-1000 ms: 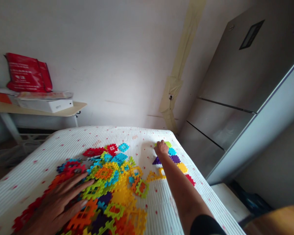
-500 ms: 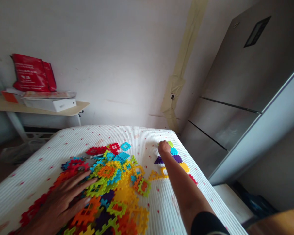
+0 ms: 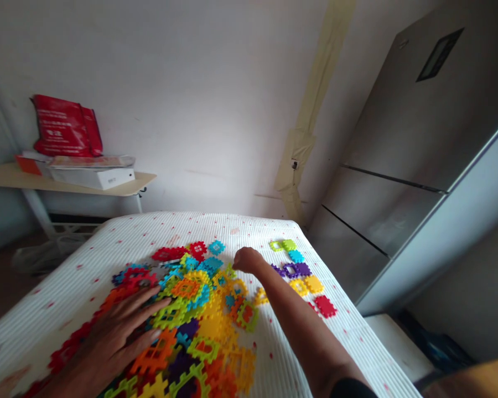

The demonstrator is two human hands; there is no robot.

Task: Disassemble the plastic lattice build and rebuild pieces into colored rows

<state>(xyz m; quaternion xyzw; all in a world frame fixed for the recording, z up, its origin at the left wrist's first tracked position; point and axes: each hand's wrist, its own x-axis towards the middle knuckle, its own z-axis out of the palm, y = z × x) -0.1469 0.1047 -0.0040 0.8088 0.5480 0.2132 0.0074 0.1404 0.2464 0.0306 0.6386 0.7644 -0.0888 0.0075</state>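
Note:
My left hand (image 3: 118,326) lies with fingers spread on the left side of a heap of plastic interlocking tiles (image 3: 209,326) in many colours. At the heap's far right edge, my right hand (image 3: 248,260) is curled downward beside a small green tile (image 3: 229,271); its fingertips are hidden, so a grip on the tile cannot be made out. Right of that forearm, tiles lie sorted by colour: a green frame tile (image 3: 276,245) beside a solid green tile (image 3: 289,245), a blue tile (image 3: 296,256), purple tiles (image 3: 302,269), yellow tiles (image 3: 314,284) and a red tile (image 3: 326,305).
All the tiles rest on a white ribbed bed cover (image 3: 157,226) with red dots. A grey refrigerator (image 3: 369,210) stands close on the right. Back left, a small table (image 3: 136,185) carries a white box (image 3: 103,178) and a red bag (image 3: 64,127).
My right hand has moved left from the green tiles at the far right to the heap's edge, uncovering a green frame tile. My left hand stays on the heap. The view shifted slightly.

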